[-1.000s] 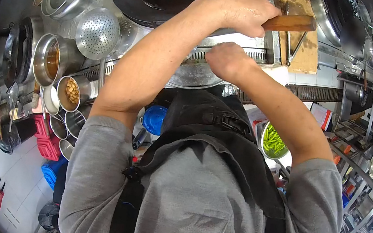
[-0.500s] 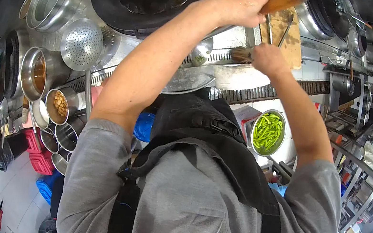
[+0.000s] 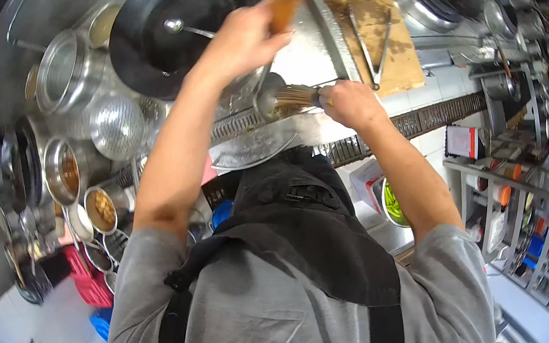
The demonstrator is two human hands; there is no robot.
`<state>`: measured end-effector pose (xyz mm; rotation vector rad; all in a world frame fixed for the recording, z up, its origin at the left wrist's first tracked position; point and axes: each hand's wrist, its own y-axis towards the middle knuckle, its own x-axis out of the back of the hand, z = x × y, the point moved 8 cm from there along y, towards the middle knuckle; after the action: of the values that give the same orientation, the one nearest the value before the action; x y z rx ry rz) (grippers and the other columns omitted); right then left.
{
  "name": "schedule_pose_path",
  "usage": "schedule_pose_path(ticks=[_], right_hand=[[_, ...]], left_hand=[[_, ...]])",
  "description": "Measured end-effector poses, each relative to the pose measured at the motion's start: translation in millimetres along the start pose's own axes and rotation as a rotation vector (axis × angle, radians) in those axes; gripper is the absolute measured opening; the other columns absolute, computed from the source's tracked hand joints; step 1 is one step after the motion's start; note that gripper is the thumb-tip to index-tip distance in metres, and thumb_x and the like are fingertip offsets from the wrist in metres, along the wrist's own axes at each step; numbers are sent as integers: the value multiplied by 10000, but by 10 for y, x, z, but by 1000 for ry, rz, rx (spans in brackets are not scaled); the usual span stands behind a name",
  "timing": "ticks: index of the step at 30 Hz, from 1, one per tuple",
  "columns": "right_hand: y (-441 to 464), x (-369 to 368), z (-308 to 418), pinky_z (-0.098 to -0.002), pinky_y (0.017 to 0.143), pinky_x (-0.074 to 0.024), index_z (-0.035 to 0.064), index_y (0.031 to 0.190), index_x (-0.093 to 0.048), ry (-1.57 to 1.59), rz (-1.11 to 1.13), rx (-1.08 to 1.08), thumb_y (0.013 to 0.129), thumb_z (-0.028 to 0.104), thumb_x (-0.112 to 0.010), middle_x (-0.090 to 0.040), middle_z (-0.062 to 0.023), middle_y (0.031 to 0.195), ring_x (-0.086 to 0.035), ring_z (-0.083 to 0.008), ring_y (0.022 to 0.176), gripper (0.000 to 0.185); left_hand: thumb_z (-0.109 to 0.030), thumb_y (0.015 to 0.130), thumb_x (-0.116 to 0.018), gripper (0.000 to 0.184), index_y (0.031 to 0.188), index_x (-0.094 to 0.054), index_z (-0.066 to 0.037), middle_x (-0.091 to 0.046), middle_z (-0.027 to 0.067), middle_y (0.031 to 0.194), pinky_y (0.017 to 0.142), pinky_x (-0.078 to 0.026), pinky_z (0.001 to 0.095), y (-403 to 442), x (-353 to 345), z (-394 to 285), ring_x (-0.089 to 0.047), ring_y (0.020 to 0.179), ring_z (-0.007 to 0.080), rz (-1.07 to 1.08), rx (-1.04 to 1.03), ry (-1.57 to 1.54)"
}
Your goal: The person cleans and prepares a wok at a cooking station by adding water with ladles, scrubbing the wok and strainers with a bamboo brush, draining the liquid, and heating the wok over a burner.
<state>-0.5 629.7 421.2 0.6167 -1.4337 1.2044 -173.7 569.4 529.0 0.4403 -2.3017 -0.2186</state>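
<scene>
My left hand (image 3: 241, 40) is closed around the wooden handle (image 3: 288, 2) of a ladle (image 3: 268, 92), which hangs over the near part of the steel table (image 3: 306, 55), its handle end up and its metal bowl below. My right hand (image 3: 350, 103) is clamped on a brush (image 3: 296, 98), whose bristles overlap the bowl; whether they press on the metal, I cannot tell. A black wok (image 3: 133, 26) sits ahead of my left forearm with a spoon (image 3: 173, 26) in it, and metal tongs (image 3: 384, 42) lie spread on the wooden board (image 3: 404, 66) beyond my right hand.

I judge the ladle stiff and fairly weighty toward the bowl, so it would want to swing round if I held it loosely. The thick wood looks the best place to hold it, with the fingers wrapped right round; the metal could be slick if wet. The brush should be light, its bristles springy but stiff enough to bear pushing, and it seems best taken by the bound end behind them. Neither looks fragile, though a wet grip could slide.
</scene>
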Motion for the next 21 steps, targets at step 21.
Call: schedule_pose_path(ticks=[21], right_hand=[[-1564,-2021,-2172,-460,847,-509,76,1019,-691,779,-275,-644,832,377,-634,-683,-200,957,-641,-384,935,359]], left_hand=[[-104,831,-699,413,1176,-507,17,-523,142,998,851,-468,415,714,649,-2096,-562,911,273,-10,-246,-507]])
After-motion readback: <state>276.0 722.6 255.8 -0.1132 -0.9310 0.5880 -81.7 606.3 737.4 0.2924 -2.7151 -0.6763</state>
